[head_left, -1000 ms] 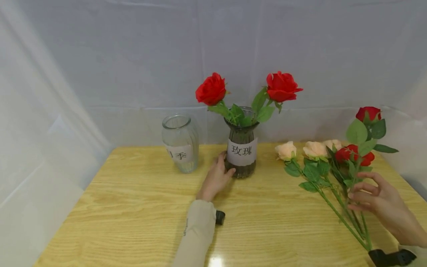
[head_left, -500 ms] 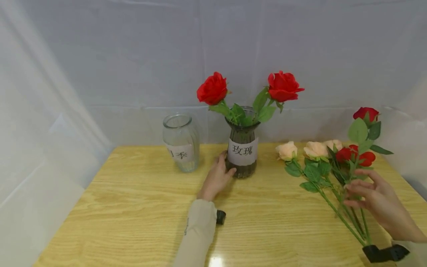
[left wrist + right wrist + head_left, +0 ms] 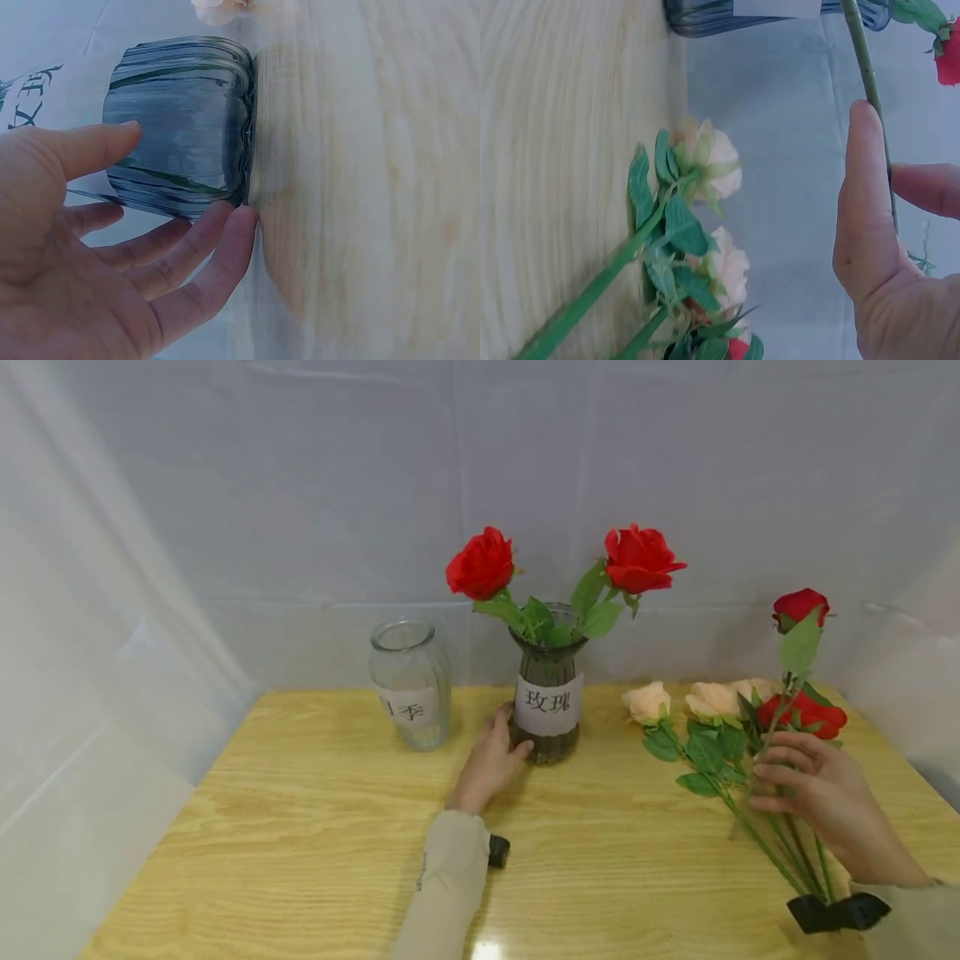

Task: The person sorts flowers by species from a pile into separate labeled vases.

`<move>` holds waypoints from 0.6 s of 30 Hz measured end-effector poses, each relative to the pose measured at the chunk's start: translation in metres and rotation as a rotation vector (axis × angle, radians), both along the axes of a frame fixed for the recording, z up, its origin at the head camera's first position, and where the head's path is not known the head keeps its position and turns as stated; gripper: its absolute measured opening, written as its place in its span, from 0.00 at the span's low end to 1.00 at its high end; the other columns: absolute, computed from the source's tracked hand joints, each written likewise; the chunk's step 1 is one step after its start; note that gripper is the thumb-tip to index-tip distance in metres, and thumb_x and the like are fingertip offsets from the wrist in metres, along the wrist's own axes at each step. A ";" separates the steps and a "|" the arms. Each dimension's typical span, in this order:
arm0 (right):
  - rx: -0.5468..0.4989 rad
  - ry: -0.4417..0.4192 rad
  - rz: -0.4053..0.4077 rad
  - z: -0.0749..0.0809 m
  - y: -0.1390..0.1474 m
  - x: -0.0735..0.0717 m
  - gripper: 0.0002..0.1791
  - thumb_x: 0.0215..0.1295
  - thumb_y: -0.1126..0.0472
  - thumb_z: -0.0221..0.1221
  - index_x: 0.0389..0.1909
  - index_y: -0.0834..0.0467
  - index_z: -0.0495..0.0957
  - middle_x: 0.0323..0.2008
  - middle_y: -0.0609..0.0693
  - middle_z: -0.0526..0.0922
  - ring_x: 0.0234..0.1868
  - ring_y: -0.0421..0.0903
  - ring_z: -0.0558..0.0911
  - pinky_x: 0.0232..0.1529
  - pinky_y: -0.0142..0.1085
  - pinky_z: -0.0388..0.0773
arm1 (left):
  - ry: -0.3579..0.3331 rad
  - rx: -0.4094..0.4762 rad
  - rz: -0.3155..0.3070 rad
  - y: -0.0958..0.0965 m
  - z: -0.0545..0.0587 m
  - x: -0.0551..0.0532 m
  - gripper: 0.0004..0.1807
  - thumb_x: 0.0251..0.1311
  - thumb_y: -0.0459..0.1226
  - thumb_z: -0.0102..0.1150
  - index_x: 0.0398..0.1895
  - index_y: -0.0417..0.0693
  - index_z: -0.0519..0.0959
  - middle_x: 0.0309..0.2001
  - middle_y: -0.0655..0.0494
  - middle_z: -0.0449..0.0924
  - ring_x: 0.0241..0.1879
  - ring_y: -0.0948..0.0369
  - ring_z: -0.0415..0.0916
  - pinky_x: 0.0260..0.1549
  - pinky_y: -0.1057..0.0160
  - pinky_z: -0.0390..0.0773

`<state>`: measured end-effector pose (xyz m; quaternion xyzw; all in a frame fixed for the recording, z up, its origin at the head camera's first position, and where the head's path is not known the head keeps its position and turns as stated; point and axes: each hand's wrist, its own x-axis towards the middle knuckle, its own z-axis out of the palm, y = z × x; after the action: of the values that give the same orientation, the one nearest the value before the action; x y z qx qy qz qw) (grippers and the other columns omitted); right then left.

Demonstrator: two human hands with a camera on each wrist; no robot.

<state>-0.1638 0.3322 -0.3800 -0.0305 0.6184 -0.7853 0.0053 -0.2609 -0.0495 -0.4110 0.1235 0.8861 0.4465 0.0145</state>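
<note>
On the table, my left hand holds the lower left side of a dark glass vase. In the left wrist view, its thumb lies on the near side of the vase and the fingers curve along the other side. Two red roses stand in this vase, leaning apart. My right hand pinches the stem of another red rose, raised above the lying flowers. Close up in the right wrist view, the green stem runs between thumb and fingers.
A clear glass vase with a paper label stands left of the dark one. Several peach roses and red blooms lie on the right of the wooden table. White cloth hangs behind.
My right hand has moved left with the red rose, whose bloom has shifted left and slightly up. My left hand stays at the dark vase.
</note>
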 end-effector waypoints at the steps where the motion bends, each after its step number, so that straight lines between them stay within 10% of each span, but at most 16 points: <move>1: -0.018 0.010 0.008 0.001 -0.002 -0.001 0.21 0.71 0.81 0.50 0.53 0.54 0.73 0.39 0.49 0.82 0.39 0.45 0.84 0.31 0.45 0.86 | 0.002 0.005 -0.002 0.000 0.000 0.000 0.36 0.73 0.36 0.58 0.78 0.37 0.54 0.73 0.30 0.58 0.70 0.39 0.61 0.66 0.43 0.65; 18: -0.144 0.101 -0.065 0.014 -0.030 -0.011 0.19 0.72 0.80 0.51 0.56 0.58 0.63 0.36 0.50 0.86 0.37 0.46 0.86 0.32 0.43 0.87 | 0.011 0.019 -0.014 0.000 0.000 0.000 0.36 0.73 0.34 0.57 0.78 0.36 0.53 0.74 0.34 0.57 0.72 0.41 0.59 0.67 0.44 0.64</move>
<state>-0.1744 0.3020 -0.3661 -0.0501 0.5604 -0.8249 -0.0536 -0.2611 -0.0496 -0.4112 0.1325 0.8810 0.4540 0.0117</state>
